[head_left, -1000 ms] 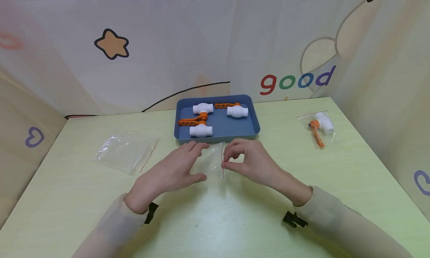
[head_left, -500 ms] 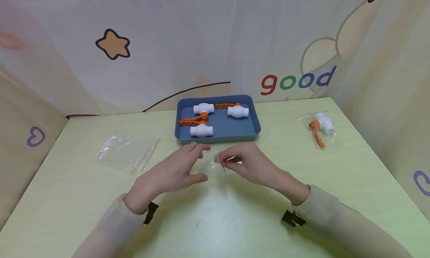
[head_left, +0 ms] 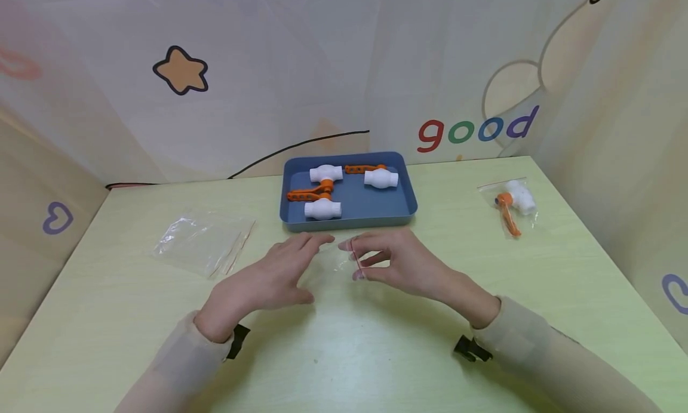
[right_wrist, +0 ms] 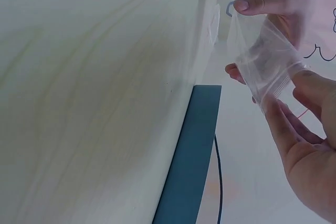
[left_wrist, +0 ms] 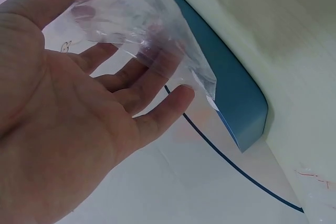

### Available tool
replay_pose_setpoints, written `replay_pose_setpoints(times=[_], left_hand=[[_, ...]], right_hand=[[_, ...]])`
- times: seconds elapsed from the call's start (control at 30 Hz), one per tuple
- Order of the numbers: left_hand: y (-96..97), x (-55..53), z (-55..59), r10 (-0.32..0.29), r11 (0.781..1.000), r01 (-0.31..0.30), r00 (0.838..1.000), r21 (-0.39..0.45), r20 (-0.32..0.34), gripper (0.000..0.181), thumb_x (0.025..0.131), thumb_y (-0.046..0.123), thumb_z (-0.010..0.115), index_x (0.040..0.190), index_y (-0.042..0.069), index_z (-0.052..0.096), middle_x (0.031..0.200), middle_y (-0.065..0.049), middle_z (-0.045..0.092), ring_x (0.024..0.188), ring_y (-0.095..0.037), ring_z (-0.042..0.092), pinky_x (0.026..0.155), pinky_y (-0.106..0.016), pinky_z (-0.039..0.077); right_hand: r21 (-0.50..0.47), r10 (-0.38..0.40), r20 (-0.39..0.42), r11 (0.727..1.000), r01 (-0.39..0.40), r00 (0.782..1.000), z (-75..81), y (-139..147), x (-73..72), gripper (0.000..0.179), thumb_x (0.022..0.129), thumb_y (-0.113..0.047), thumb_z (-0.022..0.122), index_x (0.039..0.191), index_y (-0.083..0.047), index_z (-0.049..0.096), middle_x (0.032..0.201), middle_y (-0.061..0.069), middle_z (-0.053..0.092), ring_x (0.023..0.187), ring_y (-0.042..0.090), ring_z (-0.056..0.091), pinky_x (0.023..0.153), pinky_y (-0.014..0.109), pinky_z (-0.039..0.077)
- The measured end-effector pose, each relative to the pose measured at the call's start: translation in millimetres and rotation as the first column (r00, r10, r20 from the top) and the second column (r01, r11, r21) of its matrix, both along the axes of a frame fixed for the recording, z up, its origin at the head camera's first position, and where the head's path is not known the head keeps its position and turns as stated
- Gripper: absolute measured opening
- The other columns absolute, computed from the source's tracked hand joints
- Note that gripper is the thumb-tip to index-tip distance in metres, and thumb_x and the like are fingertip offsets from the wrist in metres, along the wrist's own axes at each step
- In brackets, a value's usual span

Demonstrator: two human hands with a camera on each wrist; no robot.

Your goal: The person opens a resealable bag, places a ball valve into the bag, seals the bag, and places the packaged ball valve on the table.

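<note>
My right hand has its thumb and forefinger, set apart, inside the mouth of a clear zip bag with a red line along its edge. Through the plastic those fingertips show, and the bag looks empty. My left hand is at the bag's other end, thumb and fingers apart. In the left wrist view the bag hangs in front of some of the left hand's fingers. Seen from the right wrist, the bag spans the space between the hands; whether the left hand touches it, I cannot tell.
Behind the hands a blue tray holds white ball valves with orange handles. Flat clear zip bags lie on the table at left. On the right lies a bagged valve. A printed curtain bounds the table's back.
My right thumb and forefinger have gone from pinching the bag's edge to being spread inside its mouth. My left hand has shifted slightly left, its thumb drawing back.
</note>
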State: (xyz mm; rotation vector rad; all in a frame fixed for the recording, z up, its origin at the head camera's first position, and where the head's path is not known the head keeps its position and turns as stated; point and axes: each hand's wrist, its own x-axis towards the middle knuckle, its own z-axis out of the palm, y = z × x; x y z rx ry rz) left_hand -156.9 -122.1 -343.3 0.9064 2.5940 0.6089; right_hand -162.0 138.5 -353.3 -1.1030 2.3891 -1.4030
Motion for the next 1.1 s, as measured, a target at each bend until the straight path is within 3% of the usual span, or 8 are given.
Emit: replay_pose_setpoints(times=[0.23, 0.43, 0.7, 0.9, 1.1], left_hand=[[-4.2, -0.3, 0.4, 0.012, 1.000, -0.011, 0.999, -0.012, 0.042, 0.094, 0.083, 0.003, 0.084, 0.158, 0.012, 0.030, 0.155, -0.012, 0.036, 0.140, -0.031, 0.040, 0.114, -0.054, 0.035], [-5.4, -0.7, -1.1, 0.025, 1.000, -0.024, 0.997, -0.015, 0.069, 0.096, 0.082, 0.006, 0.086, 0.158, 0.013, 0.029, 0.156, -0.013, 0.035, 0.141, -0.032, 0.038, 0.114, -0.055, 0.035], [-6.5, -0.7, -2.7, 0.036, 0.999, -0.034, 0.996, -0.029, 0.078, 0.096, 0.081, 0.010, 0.089, 0.157, 0.012, 0.031, 0.153, -0.014, 0.039, 0.137, -0.032, 0.042, 0.112, -0.054, 0.038], [-3.9, 0.0, -3.1, 0.033, 0.999, -0.033, 0.998, 0.001, 0.052, 0.102, 0.082, 0.031, 0.090, 0.160, 0.015, 0.027, 0.155, -0.011, 0.036, 0.140, -0.031, 0.038, 0.114, -0.054, 0.034], [1.4, 0.1, -2.6, -0.023, 0.997, 0.024, 1.000, 0.078, -0.021, 0.096, 0.084, 0.041, 0.087, 0.158, 0.011, 0.033, 0.147, -0.011, 0.043, 0.132, -0.028, 0.044, 0.113, -0.055, 0.033]], right_hand=[[0.021, 0.005, -0.010, 1.000, -0.005, 1.000, -1.5, 2.0, 0.1, 0.048, 0.085, -0.004, 0.084, 0.131, -0.006, 0.070, 0.122, 0.004, 0.072, 0.101, 0.014, 0.070, 0.083, 0.028, 0.059], [0.057, 0.015, -0.016, 0.998, -0.014, 1.000, -1.7, 3.6, -0.5, 0.048, 0.087, -0.007, 0.083, 0.133, -0.008, 0.070, 0.126, 0.004, 0.070, 0.109, 0.017, 0.068, 0.086, 0.030, 0.058], [0.067, 0.053, 0.043, 0.996, -0.056, 0.998, 0.0, 4.6, 0.3, 0.046, 0.091, -0.004, 0.079, 0.135, -0.009, 0.068, 0.130, 0.004, 0.067, 0.111, 0.016, 0.066, 0.090, 0.030, 0.057], [0.066, 0.042, 0.041, 0.997, -0.045, 0.998, -0.7, 4.3, 1.4, 0.046, 0.090, -0.006, 0.080, 0.134, -0.008, 0.068, 0.130, 0.006, 0.066, 0.113, 0.018, 0.066, 0.089, 0.038, 0.058], [0.047, 0.048, 0.018, 0.998, -0.048, 0.999, -1.8, 2.8, 1.7, 0.048, 0.087, -0.006, 0.083, 0.133, -0.006, 0.068, 0.129, 0.011, 0.066, 0.115, 0.019, 0.065, 0.089, 0.039, 0.058]])
